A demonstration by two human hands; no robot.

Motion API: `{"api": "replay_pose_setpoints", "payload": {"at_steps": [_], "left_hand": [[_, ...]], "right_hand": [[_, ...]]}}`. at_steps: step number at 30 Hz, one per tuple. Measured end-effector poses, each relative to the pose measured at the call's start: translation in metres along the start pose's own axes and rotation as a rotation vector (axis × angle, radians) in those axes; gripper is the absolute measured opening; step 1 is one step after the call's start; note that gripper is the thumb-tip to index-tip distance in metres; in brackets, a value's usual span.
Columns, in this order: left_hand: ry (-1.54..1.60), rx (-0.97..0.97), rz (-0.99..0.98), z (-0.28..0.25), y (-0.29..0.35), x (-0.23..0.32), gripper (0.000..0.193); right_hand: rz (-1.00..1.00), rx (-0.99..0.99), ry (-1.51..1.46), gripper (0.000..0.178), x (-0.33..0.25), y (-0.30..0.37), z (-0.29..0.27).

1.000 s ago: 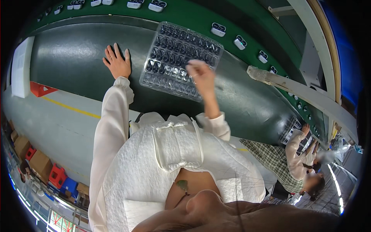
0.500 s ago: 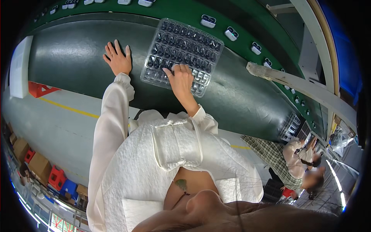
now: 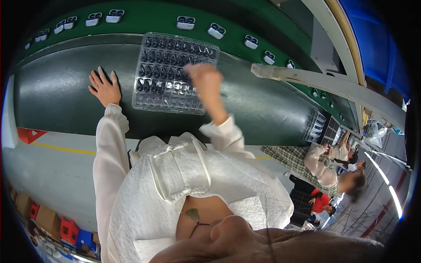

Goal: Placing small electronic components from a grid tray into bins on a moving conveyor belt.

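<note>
My left hand (image 3: 105, 90) lies flat and open on the dark green work surface, fingers spread, left of a clear plastic tray (image 3: 151, 106). The tray is split into rows of small compartments. Small dark pieces (image 3: 150, 70) fill most of its upper rows, while the nearest row looks pale and see-through. Over the tray's right side hovers my right hand (image 3: 207, 82), smeared by motion. Its fingers point toward the left, and I cannot make out whether they hold anything.
White open earbud cases (image 3: 186, 23) stand on a green conveyor belt (image 3: 149, 19) beyond the work surface. A pale metal bar (image 3: 302, 76) crosses at the right. A white foam block (image 3: 8, 114) stands at the far left. Farther right, co-workers sit near another tray (image 3: 315, 125).
My right hand has moved from the tray's lower middle toward its right edge and is now blurred. The left hand stays flat. The whole view has shifted, with the tray now farther left in it.
</note>
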State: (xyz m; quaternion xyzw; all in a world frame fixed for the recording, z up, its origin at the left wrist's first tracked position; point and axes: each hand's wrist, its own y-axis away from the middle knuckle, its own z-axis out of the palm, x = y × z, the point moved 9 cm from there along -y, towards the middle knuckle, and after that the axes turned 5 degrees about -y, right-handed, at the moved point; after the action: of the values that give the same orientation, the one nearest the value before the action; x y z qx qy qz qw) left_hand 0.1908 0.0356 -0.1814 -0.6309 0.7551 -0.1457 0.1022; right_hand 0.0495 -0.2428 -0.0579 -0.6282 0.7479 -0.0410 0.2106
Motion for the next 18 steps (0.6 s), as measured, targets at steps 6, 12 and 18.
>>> {"api": "replay_pose_setpoints", "payload": {"at_steps": [6, 12, 18], "left_hand": [[-0.016, -0.014, 0.001, -0.004, 0.001, 0.001, 0.055], [-0.013, -0.036, -0.013, -0.003, 0.002, 0.0, 0.055], [0.015, -0.043, -0.007, -0.004, -0.002, 0.003, 0.055]], "right_hand": [[0.646, 0.009, 0.269, 0.02, 0.279, -0.02, -0.037], [0.999, -0.27, 0.368, 0.023, 0.377, 0.009, -0.01], [1.073, -0.642, 0.256, 0.025, 0.409, 0.018, 0.025]]}}
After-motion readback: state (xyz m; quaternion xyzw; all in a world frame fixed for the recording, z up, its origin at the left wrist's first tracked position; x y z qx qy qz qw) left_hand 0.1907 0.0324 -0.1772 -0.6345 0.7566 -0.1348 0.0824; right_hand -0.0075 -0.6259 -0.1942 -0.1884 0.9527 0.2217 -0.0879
